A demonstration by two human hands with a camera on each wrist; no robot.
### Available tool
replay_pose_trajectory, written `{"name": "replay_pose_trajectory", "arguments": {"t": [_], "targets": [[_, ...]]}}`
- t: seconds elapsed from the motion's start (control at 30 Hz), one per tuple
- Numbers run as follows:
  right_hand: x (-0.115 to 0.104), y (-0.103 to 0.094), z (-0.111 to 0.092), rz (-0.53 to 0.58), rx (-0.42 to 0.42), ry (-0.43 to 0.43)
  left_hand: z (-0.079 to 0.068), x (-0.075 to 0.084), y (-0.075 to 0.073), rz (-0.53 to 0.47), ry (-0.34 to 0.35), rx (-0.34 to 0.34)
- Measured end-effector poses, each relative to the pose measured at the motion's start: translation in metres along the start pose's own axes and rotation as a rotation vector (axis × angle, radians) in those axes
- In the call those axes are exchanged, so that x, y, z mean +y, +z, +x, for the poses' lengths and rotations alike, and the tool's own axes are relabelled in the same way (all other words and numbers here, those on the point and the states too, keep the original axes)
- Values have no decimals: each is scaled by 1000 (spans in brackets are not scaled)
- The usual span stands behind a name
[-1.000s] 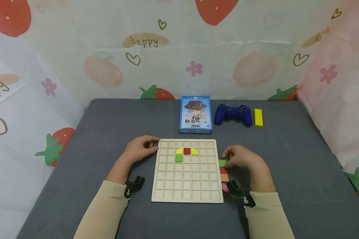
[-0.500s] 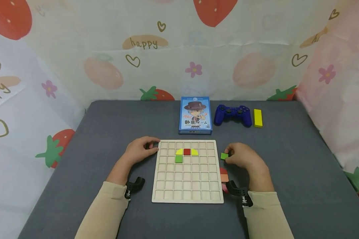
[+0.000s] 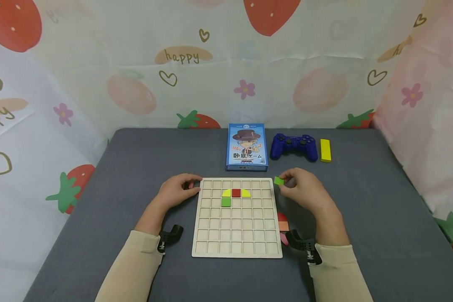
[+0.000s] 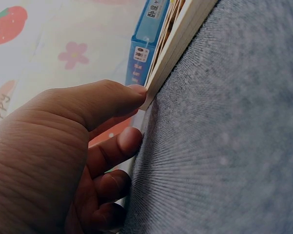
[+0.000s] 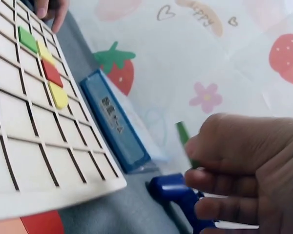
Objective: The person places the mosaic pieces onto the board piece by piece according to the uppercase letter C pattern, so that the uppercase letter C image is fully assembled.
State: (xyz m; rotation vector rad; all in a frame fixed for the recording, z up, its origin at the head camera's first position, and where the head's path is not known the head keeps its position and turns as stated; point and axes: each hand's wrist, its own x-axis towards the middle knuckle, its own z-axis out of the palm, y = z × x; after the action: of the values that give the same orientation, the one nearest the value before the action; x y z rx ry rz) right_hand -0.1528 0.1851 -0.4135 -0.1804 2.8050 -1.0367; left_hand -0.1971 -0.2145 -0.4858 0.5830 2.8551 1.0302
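A wooden grid board (image 3: 235,235) lies on the grey table. My left hand (image 3: 176,188) rests at its back left corner, index fingertip and thumb touching the edge, the other fingers loosely bent. Between thumb and fingers my right hand (image 3: 305,189) pinches a green square tile (image 3: 278,180), tilted and raised beside the back right corner; the right wrist view shows this green tile (image 5: 182,132) nearly edge-on. In the grid, a red square tile (image 3: 235,193) sits between two yellow rounded tiles (image 3: 246,193). Another green tile (image 3: 225,202) lies below the left yellow one.
Along the board's right edge lie a red rounded piece (image 3: 282,216), an orange piece (image 3: 283,226) and a pink piece (image 3: 284,239). Behind the board stand a blue game box (image 3: 247,147), a blue game controller (image 3: 294,147) and a yellow block (image 3: 325,150).
My right hand has picked the green tile up from beside the board's right edge and carried it away from me, up to the back right corner. The left hand has stayed put.
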Motion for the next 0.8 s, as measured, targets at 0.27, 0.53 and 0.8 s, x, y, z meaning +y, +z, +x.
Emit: {"name": "replay_pose_trajectory", "arguments": {"t": [0.27,0.53,0.8], "targets": [[-28,6,-7,-38,151,-112,0,0,0,5,-18,1],[-55,15,-15,-24,178,-223,1,0,-1,3,-8,5],[-72,38,-18,-66,44,-318,0,2,-1,2,-7,0]]}}
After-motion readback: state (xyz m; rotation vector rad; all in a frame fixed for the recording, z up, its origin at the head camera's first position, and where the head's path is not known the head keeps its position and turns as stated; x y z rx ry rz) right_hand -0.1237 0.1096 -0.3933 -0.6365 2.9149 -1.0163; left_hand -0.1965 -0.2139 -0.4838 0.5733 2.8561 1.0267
